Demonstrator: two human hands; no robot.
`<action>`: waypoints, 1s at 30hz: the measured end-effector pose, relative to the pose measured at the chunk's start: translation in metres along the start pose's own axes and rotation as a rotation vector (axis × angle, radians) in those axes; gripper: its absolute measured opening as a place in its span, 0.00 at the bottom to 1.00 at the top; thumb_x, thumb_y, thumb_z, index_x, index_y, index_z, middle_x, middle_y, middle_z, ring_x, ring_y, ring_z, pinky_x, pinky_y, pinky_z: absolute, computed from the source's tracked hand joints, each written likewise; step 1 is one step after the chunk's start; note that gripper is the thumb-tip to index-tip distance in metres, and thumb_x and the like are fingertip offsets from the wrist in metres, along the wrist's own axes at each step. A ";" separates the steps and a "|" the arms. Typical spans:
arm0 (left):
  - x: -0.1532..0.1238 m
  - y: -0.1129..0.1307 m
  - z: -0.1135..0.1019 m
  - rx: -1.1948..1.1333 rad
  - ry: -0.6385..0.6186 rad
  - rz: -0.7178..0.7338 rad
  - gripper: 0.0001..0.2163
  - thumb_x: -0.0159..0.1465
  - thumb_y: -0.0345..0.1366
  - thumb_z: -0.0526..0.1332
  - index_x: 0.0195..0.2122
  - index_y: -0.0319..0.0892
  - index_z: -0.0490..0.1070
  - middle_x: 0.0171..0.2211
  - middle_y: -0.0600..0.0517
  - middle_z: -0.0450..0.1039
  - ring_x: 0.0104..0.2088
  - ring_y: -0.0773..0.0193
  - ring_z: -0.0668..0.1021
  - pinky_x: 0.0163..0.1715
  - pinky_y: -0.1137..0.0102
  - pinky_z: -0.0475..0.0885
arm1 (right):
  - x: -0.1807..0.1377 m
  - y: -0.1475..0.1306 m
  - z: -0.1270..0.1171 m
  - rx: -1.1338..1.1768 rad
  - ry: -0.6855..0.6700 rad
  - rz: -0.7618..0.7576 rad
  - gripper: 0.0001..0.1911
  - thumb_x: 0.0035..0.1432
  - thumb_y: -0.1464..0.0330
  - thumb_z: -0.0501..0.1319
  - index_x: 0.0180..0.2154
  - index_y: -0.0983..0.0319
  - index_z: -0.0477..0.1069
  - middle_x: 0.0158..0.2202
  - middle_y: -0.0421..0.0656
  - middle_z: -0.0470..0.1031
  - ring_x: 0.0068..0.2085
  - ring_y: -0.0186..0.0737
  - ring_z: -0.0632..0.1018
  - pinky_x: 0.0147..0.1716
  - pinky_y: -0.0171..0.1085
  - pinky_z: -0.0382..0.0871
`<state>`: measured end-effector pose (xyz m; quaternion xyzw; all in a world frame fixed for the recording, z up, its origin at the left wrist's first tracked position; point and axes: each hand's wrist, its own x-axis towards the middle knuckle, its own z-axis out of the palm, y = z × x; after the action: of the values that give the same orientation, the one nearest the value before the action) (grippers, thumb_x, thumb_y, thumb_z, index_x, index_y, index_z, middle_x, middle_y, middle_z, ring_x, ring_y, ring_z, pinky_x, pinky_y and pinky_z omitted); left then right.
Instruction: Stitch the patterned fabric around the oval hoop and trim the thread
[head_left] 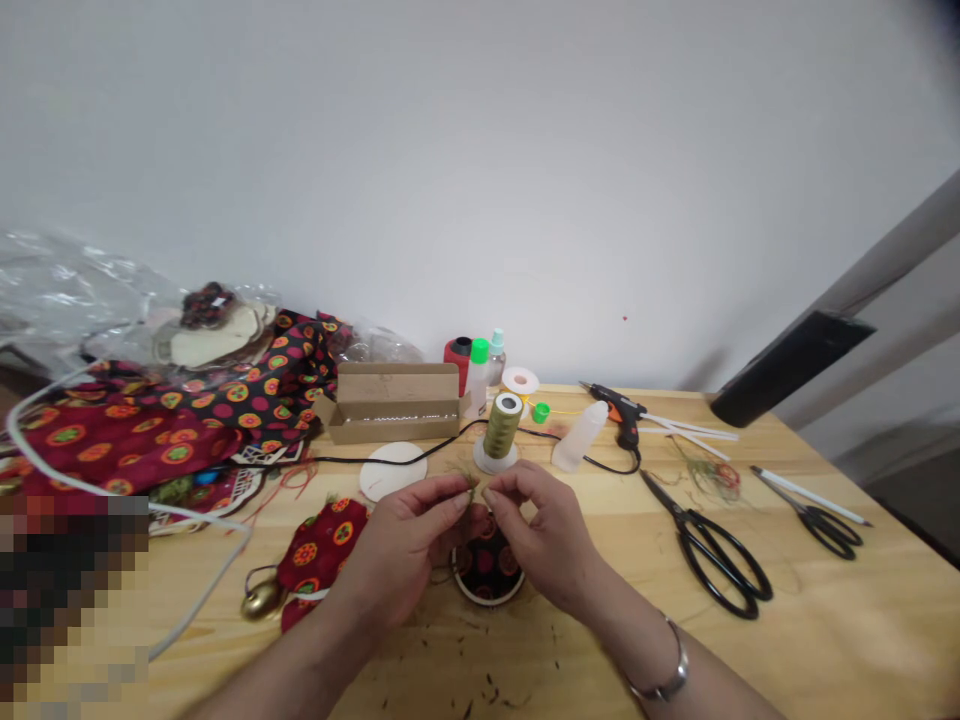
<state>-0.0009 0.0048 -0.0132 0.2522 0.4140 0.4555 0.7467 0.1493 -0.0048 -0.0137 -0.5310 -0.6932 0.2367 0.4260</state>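
Note:
My left hand [409, 535] is closed in a pinch on olive-green thread [471, 482], whose fine strands show at the fingertips. Close beside it, my right hand [546, 532] also pinches, with thumb and forefinger at the same thread. Just below both hands lies a round black patterned fabric piece [487, 572] with a pale rim, partly covered by the fingers. Behind the fingertips stands a cone of olive-green thread [502, 428]. A dark red patterned fabric piece [319, 548] and a brass bell [262, 598] lie left of my left hand.
An open cardboard box [394, 420], a white disc [391, 472] and glue bottles [478, 380] stand or lie behind. Large black scissors [709, 550], smaller scissors [817, 520] and a glue gun [622, 415] are to the right. Patterned cloth [172, 430] is heaped left; a cord crosses the table.

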 end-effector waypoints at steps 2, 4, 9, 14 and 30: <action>0.001 -0.001 -0.001 0.042 -0.003 0.002 0.11 0.42 0.31 0.73 0.28 0.37 0.78 0.23 0.49 0.78 0.24 0.68 0.77 0.27 0.76 0.71 | 0.000 0.003 0.001 -0.006 0.024 -0.009 0.06 0.55 0.73 0.56 0.27 0.63 0.69 0.26 0.40 0.69 0.30 0.34 0.70 0.31 0.32 0.64; 0.002 -0.003 -0.004 0.094 -0.010 0.025 0.11 0.44 0.32 0.72 0.30 0.37 0.79 0.22 0.50 0.77 0.22 0.71 0.74 0.23 0.79 0.68 | 0.000 0.005 0.001 -0.005 0.030 -0.018 0.06 0.56 0.72 0.56 0.28 0.62 0.69 0.26 0.40 0.69 0.30 0.34 0.70 0.31 0.32 0.63; 0.004 -0.004 -0.008 0.220 -0.064 0.035 0.12 0.49 0.34 0.69 0.36 0.40 0.79 0.23 0.52 0.76 0.24 0.71 0.72 0.25 0.77 0.65 | 0.000 0.005 0.000 -0.006 0.014 -0.031 0.06 0.56 0.73 0.56 0.27 0.62 0.68 0.26 0.39 0.68 0.30 0.33 0.69 0.31 0.32 0.63; 0.005 -0.002 -0.007 0.274 -0.031 0.028 0.10 0.48 0.35 0.70 0.31 0.38 0.79 0.20 0.53 0.72 0.21 0.73 0.68 0.23 0.77 0.61 | 0.000 0.003 0.000 0.001 0.025 -0.032 0.06 0.55 0.74 0.56 0.27 0.62 0.67 0.26 0.39 0.68 0.29 0.33 0.69 0.30 0.32 0.63; 0.004 0.003 -0.001 0.161 -0.043 0.053 0.12 0.48 0.40 0.69 0.22 0.34 0.73 0.18 0.56 0.64 0.16 0.78 0.59 0.16 0.80 0.52 | -0.035 0.021 -0.102 -0.948 -0.137 0.287 0.09 0.58 0.70 0.54 0.34 0.65 0.72 0.36 0.52 0.74 0.38 0.50 0.75 0.37 0.43 0.67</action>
<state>-0.0023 0.0097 -0.0131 0.3318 0.4263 0.4348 0.7205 0.2487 -0.0438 0.0113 -0.7395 -0.6708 -0.0139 0.0541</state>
